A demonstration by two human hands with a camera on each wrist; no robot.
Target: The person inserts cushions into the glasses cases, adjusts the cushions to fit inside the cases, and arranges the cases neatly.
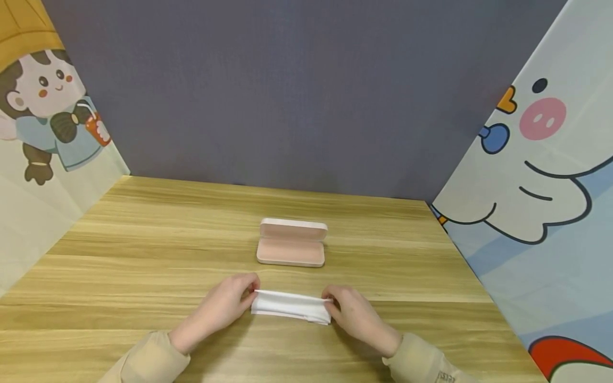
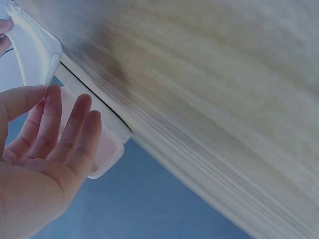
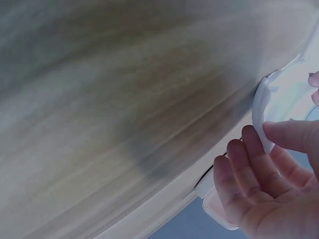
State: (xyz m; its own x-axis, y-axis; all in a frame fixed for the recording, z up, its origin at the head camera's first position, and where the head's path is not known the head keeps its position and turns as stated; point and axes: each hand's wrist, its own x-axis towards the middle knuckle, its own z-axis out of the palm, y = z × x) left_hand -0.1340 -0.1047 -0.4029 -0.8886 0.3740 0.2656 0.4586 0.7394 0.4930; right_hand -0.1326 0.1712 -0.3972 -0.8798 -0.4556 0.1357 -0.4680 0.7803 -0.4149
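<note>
A folded white cloth is stretched between both hands near the front of the table. My left hand pinches its left end between thumb and forefinger, and the other fingers lie loosely bent in the left wrist view. At the opposite end, my right hand pinches the upper corner with thumb and fingertips. Just beyond the cloth stands a pale pink hinged case, its lid raised at the back and its inside bare. Parts of the case show behind the left fingers.
A wood-grain table lies under everything. Behind it rises a dark grey panel. Cartoon-printed sheets flank it, the left sheet with a child figure and the right sheet with a white animal.
</note>
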